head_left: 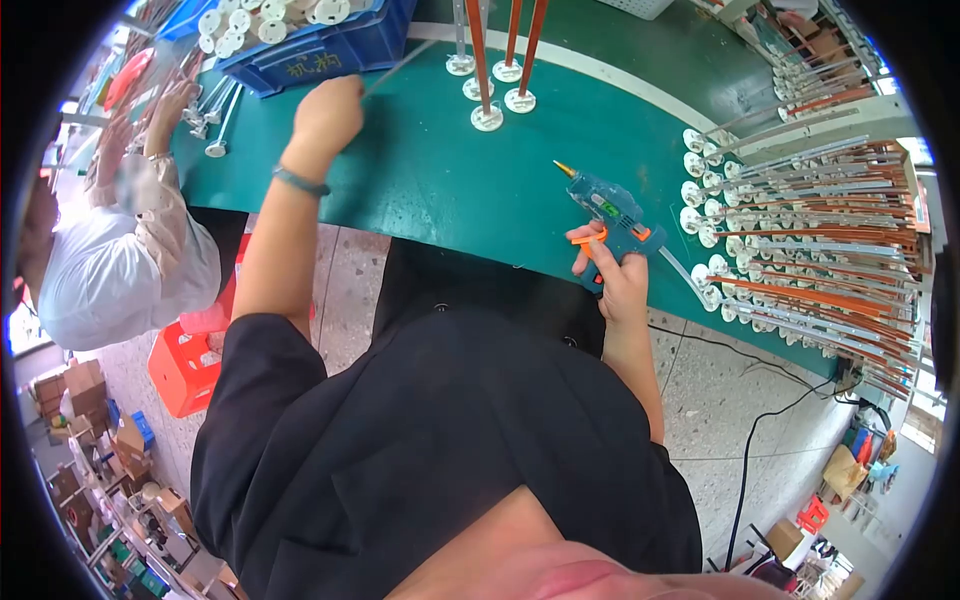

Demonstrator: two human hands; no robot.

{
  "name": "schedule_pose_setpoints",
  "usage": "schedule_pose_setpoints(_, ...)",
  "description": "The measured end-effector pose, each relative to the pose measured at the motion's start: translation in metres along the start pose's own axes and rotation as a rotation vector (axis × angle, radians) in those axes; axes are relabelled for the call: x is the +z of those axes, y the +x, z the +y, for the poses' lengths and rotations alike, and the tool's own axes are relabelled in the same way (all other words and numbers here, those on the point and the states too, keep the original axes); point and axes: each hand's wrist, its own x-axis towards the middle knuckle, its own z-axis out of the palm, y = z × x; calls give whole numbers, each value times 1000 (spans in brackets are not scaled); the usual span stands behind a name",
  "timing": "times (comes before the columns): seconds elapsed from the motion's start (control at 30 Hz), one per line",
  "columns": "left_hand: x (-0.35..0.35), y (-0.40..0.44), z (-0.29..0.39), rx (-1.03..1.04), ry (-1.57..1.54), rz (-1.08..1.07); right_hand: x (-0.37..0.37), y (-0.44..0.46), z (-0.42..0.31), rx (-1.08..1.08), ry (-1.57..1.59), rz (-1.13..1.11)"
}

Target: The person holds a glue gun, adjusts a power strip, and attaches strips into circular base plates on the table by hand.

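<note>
My left hand (328,120) is closed in front of the blue bin, with a thin greyish rod (400,68) running up and right from its fingers. The fingertips are hidden behind the back of the hand. My right hand (617,278) grips a blue glue gun (610,208) by its handle, fingers at the orange trigger. Its yellow nozzle points up and left, and a pale stick extends from its rear. Between the hands, farther back, several white round bases (487,118) stand with brown or grey strips upright in them.
White discs fill the blue bin (310,65) at the back left. Dense rows of strips with white bases (800,245) cover the right side. A co-worker (130,250) is at the left, beside a red stool (185,370). A black cable (745,480) hangs at the lower right.
</note>
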Motion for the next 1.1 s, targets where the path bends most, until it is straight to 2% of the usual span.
schedule_pose_setpoints(0.03,-4,-15,-8,45,-81,32,0,0,1,6,-1,-2)
schedule_pose_setpoints(0.1,-33,-48,-15,80,-311,-155,-1,1,0,19,2,-7)
schedule_pose_setpoints(0.17,-45,-83,-32,-57,-591,-377,-1,2,0,33,-6,-33)
schedule_pose_setpoints(0.27,-64,-127,-22,-19,-1060,-279,0,5,-5,41,-34,-83)
schedule_pose_setpoints(0.37,-67,-121,18,160,-1241,-36,-2,5,-3,52,-74,-121)
schedule_pose_setpoints(0.4,-61,-112,40,187,-1291,-13,-4,6,-2,54,-85,-131)
schedule_pose_setpoints(0.53,-26,-73,106,276,-1122,-49,5,5,-8,-10,-165,-136)
schedule_pose_setpoints(0.7,-2,-50,124,491,-809,41,19,-3,-15,11,-378,-124)
schedule_pose_setpoints(0.8,2,-49,124,466,-811,36,26,1,-11,1,-469,-107)
schedule_pose_setpoints(0.9,6,-50,123,538,-807,96,30,7,-6,-83,-608,-116)
schedule_pose_setpoints(1.1,8,-52,118,487,-915,74,44,17,-8,-155,-653,-81)
